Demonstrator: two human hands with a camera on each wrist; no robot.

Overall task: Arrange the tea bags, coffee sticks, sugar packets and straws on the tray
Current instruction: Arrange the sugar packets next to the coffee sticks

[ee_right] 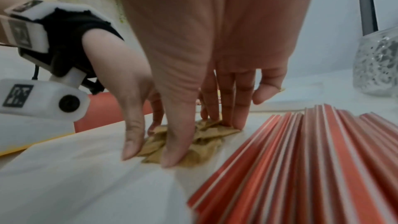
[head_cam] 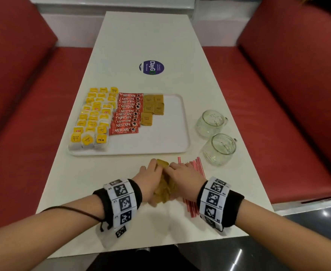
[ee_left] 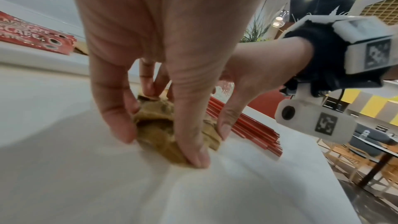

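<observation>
Gathering a loose heap of brown sugar packets (head_cam: pixel 163 187) at the near middle of the white table (head_cam: pixel 133 40), I have both hands cupped around it. My left hand (head_cam: pixel 149 179) presses in from the left, fingers bent down and touching the packets; my right hand (head_cam: pixel 184 176) closes on the heap from the right, fingertips (ee_right: pixel 237 122) planted on the far packets and thumb at the near edge. In the wrist views the packets look crumpled and partly blurred.

Just right of the heap, touching my right hand's side, lies a fan of red and white straws (head_cam: pixel 195 169), flat on the table. Beyond the hands sits the white tray (head_cam: pixel 180 122): yellow-tagged tea bags (head_cam: pixel 94 118) fill its left part in rows, red Nescafe coffee sticks (head_cam: pixel 126 114) overlap in a column beside them, and a few brown sugar packets (head_cam: pixel 152 108) lie right of those. The tray's right part is bare.

Right of the tray two glass cups (head_cam: pixel 216 137) stand on the table, one nearer than the other. A round blue sticker (head_cam: pixel 151 67) is farther up the tabletop. Red padded benches (head_cam: pixel 289 98) flank the table on both sides, with a pale wall at the far end and grey floor near me.
</observation>
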